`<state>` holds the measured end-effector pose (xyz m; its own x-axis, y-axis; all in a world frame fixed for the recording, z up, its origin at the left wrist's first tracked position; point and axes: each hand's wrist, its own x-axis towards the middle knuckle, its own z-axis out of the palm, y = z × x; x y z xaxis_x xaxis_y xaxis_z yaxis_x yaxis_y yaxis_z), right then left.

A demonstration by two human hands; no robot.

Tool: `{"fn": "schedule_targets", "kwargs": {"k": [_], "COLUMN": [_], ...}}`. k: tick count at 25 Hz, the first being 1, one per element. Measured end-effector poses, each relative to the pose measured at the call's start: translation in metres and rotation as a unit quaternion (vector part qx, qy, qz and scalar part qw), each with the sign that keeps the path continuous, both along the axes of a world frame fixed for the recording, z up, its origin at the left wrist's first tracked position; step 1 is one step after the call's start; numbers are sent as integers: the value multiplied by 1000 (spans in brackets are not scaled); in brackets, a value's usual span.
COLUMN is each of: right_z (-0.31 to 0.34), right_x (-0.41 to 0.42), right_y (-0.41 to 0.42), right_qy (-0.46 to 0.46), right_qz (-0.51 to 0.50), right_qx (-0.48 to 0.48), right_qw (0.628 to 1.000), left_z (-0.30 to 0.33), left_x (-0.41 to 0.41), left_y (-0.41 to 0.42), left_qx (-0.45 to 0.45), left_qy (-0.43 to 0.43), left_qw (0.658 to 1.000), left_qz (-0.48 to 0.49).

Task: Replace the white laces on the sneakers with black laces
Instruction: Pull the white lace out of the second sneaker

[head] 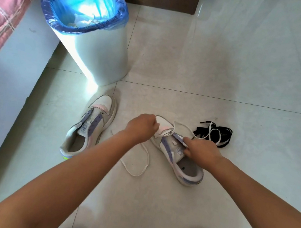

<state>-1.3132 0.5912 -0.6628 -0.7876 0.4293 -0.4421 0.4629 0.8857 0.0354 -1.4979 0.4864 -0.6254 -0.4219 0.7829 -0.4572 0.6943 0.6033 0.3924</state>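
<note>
Pinching the white lace (164,132), the left hand (141,125) tugs while the right hand (202,150) grips the sneaker (176,156).

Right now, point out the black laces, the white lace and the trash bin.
black laces (218,134): head view, middle of the bundle on the floor.
white lace (142,168): head view, loose loop on the tiles.
trash bin (103,58): head view, its outer wall.
</note>
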Motion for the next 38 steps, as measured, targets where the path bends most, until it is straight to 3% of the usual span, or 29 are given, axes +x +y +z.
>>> {"fn": "schedule_targets", "kwargs": {"k": [6,11,16,19,22,25,29,32,33,38], "right_z": [-2,-2,-3,-5,-4,-2,4,4,3,0], "right_x": [-6,-4,-6,-3,3,5,-6,-9,-9,-5], "right_y": [-13,-11,-23,-24,-16,-8,-4,-6,-6,5], "right_qy": [7,10,-2,2,16,23,30,10,-5,-59], "right_qz": [51,52,79,86,88,90,60,29,21,-37], "right_qx": [-15,-14,-1,2,25,42,62,47,45,36], "right_qw": [999,999,997,996,996,995,996,998,999,997], "left_z": [-22,-22,-26,-21,-10,3,36,77,94,208], "left_x": [25,20,36,25,10,3,-10,-32,-41,-96], "left_y": [18,8,2,6,-3,-12,0,14,18,30], "left_qx": [-29,-20,-75,-98,-48,98,228,307,339,500], "left_qy": [41,-6,113,21,-205,-377,-565,-624,-634,-627], "left_qw": [996,997,980,987,978,909,725,627,600,531], "left_qz": [-79,-80,-146,-123,3,151,322,352,351,275]}}
